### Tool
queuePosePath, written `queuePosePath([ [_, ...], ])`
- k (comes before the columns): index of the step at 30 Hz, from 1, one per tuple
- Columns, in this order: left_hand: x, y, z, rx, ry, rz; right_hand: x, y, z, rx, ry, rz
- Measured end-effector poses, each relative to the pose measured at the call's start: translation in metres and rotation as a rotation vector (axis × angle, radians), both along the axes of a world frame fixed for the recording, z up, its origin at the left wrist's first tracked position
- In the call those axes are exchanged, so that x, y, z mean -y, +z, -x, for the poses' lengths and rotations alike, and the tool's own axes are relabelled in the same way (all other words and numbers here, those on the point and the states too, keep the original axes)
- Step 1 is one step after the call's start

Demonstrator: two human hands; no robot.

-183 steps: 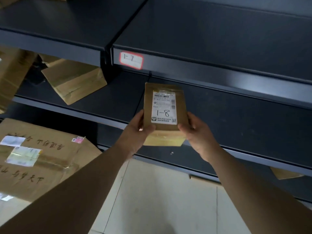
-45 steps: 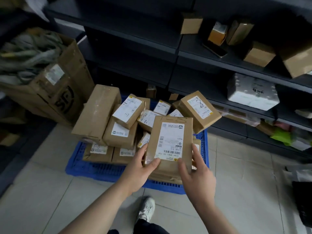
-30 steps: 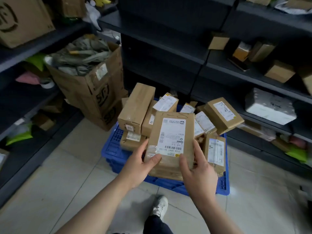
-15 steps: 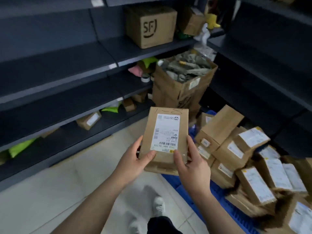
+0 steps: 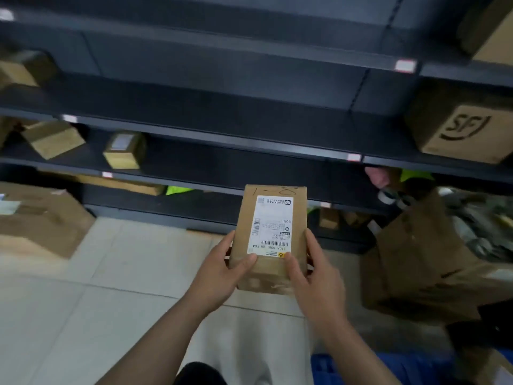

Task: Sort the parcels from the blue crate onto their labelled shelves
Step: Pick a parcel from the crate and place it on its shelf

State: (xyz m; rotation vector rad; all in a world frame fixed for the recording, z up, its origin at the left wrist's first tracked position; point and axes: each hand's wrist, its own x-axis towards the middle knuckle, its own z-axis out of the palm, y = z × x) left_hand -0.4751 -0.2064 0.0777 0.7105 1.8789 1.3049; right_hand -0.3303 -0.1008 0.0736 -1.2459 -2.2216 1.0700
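I hold a brown cardboard parcel (image 5: 270, 234) upright in front of me, its white shipping label facing me and "1-8" handwritten along its top edge. My left hand (image 5: 222, 269) grips its lower left side and my right hand (image 5: 311, 276) grips its lower right side. Dark shelves (image 5: 222, 140) run across the view behind it, with small white tags on their front edges. Only a corner of the blue crate (image 5: 388, 368) shows at the bottom right.
An SF carton (image 5: 460, 126) stands on a shelf at right. An open brown box of scrap (image 5: 433, 259) sits on the floor at right. Small boxes (image 5: 126, 150) lie on the left shelves, and a large carton (image 5: 36, 218) rests at floor left. Pale tiled floor lies below.
I have turned left, away from the crate pile, to face the shelf row. The parcel stays in both hands. The parcel pile has left the view.
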Motion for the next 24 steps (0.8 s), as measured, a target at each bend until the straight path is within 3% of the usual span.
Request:
queuePosePath([
  [11, 0.057, -0.025, 0.185, 0.012, 0.295, 0.058, 0.014, -0.039, 0.228, 0.056, 0.340, 0.049],
  [24, 0.069, -0.114, 0.418, 0.086, 0.220, 0.194, 0.015, -0.134, 0.455, 0.063, 0.411, 0.202],
])
